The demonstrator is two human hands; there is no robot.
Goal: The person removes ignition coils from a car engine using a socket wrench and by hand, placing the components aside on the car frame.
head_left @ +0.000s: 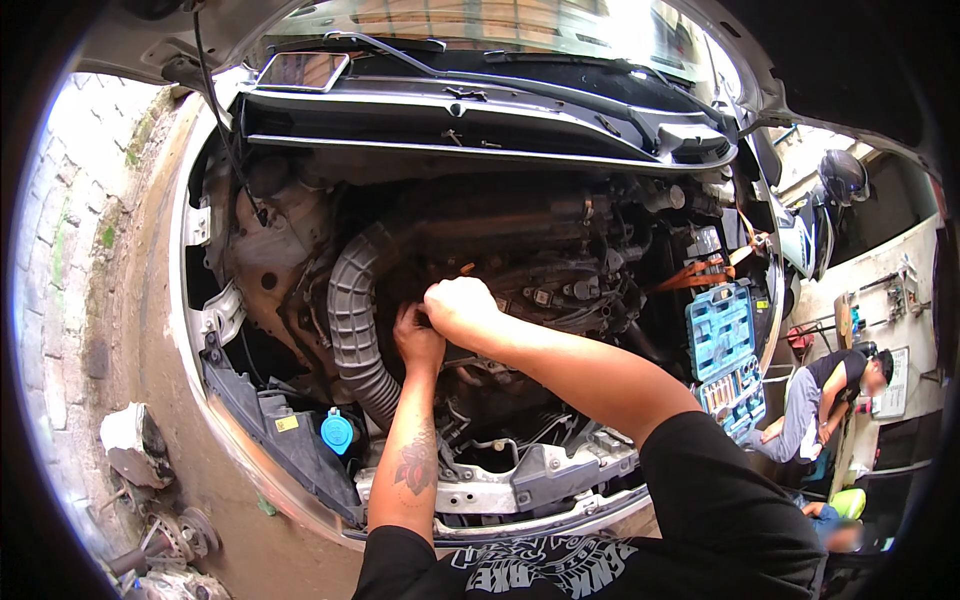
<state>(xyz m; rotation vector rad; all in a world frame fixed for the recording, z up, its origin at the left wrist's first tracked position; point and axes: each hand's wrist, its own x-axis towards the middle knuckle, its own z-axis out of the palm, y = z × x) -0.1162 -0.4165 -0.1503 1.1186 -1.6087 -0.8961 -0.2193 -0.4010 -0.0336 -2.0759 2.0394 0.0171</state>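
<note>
The engine [560, 275] fills the middle of the frame, dark and greasy, much of its far side lost in shadow. Over its near left part, at the centre of the frame, the left hand [420, 338] and right hand [462, 310] meet, the right a little higher and partly covering the left. Both have curled fingers, but the fingertips are hidden, so I cannot tell whether either pinches something, or what. A small orange tip [467, 268] shows just above the right hand, its lower end out of sight.

Just left of the hands, a grey ribbed hose [352, 310] curves down; its lower end goes behind the left forearm. A blue cap [337, 432] sits at lower left of centre. Right of the engine lies an open blue tool case [722, 325], its tools too small to make out, near an orange strap [692, 278]. Along the top, small metal pieces [453, 138] lie on the cowl [350, 120], and a phone [303, 72] rests at upper left.

At the right edge a person [830, 395] sits bent over, hands blurred; below, a second person [835, 525] is barely visible. Rusty parts [180, 540] at lower left are cut by the black rim.
</note>
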